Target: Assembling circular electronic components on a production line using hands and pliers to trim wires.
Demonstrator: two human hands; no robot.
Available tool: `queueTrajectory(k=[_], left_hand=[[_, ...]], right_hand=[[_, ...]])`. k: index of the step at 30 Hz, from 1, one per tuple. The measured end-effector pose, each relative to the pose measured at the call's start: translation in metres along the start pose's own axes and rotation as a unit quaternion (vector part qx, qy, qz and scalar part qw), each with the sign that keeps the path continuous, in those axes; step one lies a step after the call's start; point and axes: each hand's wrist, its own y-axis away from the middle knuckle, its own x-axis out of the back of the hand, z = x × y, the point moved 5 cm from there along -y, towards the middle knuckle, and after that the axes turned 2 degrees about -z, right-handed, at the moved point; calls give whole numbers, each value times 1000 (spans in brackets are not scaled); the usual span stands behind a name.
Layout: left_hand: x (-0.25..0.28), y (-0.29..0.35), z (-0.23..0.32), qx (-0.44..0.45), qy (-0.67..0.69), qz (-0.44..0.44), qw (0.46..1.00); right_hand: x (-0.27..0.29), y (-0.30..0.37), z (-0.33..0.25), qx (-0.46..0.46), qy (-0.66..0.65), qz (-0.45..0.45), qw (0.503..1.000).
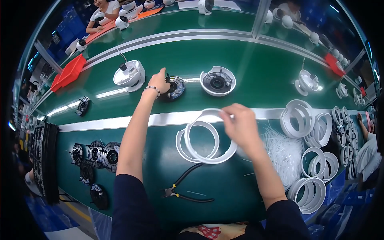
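Observation:
My left hand [160,83], wearing a beaded bracelet, reaches forward over the green belt. Its fingers are closed at the left edge of a black round part with a circuit board [176,88], the index finger sticking up. Above the work table, my right hand [242,124] grips a white plastic ring [212,161] by its upper right rim, slightly blurred. Behind that ring shows another white ring [178,144], partly overlapped by it. To the right of the black part, a white bowl-shaped housing [233,89] lies with a similar black part inside.
Open-handled cutting pliers [172,191] lie in front of me. Several black circuit parts [95,154] are at left beside a black stack [44,160]. White strips [282,156] and stacked white rings [308,196] fill the right. A white assembly [130,76] stands on the belt. A person [105,14] works opposite.

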Motion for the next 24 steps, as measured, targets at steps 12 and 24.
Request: queueTrajectory(k=[12, 24], left_hand=[[1, 60, 4, 39, 444, 144, 884], [20, 91, 55, 43, 707, 41, 705]], right_hand=[[11, 35, 71, -225, 218, -119, 942], [-28, 27, 29, -220, 126, -157, 955]])
